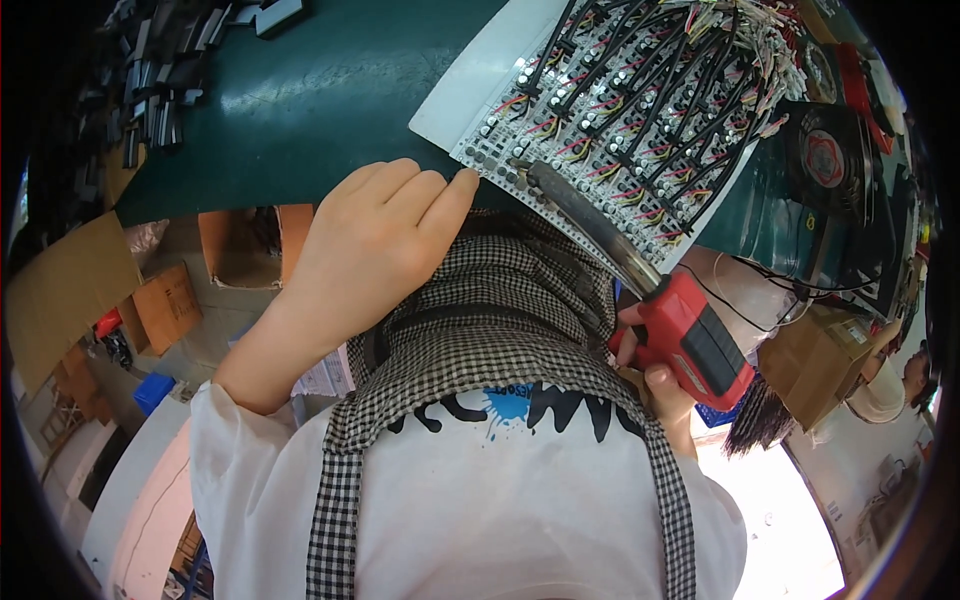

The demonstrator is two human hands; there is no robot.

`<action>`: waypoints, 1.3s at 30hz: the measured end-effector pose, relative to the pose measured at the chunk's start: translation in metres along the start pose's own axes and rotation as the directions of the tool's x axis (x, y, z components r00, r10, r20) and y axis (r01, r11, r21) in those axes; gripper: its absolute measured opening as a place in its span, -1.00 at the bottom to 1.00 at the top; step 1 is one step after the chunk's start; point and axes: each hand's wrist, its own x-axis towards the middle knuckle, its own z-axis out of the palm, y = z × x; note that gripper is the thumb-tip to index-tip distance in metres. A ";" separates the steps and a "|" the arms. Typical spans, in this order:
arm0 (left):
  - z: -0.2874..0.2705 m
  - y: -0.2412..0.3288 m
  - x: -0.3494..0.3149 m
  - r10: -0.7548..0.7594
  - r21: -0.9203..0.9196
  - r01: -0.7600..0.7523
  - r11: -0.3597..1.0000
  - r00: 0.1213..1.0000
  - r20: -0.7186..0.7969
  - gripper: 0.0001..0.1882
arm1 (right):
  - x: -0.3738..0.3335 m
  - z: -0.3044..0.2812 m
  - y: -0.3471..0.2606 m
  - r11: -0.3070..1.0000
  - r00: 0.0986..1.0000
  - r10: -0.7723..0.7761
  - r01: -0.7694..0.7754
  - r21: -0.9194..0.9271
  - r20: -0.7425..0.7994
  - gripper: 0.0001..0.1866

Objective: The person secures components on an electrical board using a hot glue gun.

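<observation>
Nearest is my checked apron (480, 330). My left hand (375, 235) rests, grip empty, on the white wired board's (620, 110) near edge on the green counter (300, 100). My right hand (655, 375) grips the red soldering tool (690, 335), tip seemingly on the board; next needs steady aim at one joint.

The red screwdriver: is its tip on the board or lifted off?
On the board: the red screwdriver, in the right hand, has its tip touching the white board.

Black parts (160, 80) lie piled on the green table (300, 100), cardboard boxes (165, 305) stand on the floor below
</observation>
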 end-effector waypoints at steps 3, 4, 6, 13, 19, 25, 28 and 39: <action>0.002 0.001 -0.002 0.000 -0.008 -0.001 1.000 0.999 -0.042 -0.63 | -0.001 -0.001 0.001 1.000 1.000 0.001 -0.001 -0.014 0.008 -0.24; 0.001 0.002 -0.002 -0.011 -0.025 0.010 1.000 0.999 -0.047 -0.64 | -0.002 -0.001 0.001 1.000 1.000 0.000 0.000 -0.012 0.007 -0.23; 0.003 0.004 -0.004 -0.021 -0.040 0.018 0.999 0.998 -0.053 -0.65 | -0.004 -0.001 0.001 1.000 1.000 -0.004 0.004 -0.008 0.006 -0.23; 0.005 0.008 -0.007 -0.225 -0.173 0.214 0.961 0.973 -0.047 -0.78 | 0.007 0.017 -0.011 0.990 0.973 -0.131 0.120 -0.070 -0.189 -0.23; 0.011 0.008 -0.009 -0.319 -0.245 0.284 0.927 0.941 -0.117 -0.82 | 0.016 0.017 -0.013 0.979 0.946 -0.201 0.185 -0.083 -0.254 -0.25; 0.008 0.009 -0.014 -0.365 -0.256 0.332 0.908 0.927 -0.093 -0.84 | 0.010 0.030 -0.017 0.975 0.884 -0.091 0.172 0.138 -0.458 -0.16; 0.010 0.006 -0.011 -0.358 -0.265 0.319 0.910 0.927 -0.114 -0.85 | 0.015 0.025 -0.015 0.966 0.898 -0.148 0.221 0.134 -0.413 -0.25; 0.002 -0.127 0.037 -0.349 0.050 0.414 0.909 0.820 -0.454 -0.82 | 0.014 0.008 -0.005 0.917 0.871 -0.342 0.391 0.075 -0.352 -0.41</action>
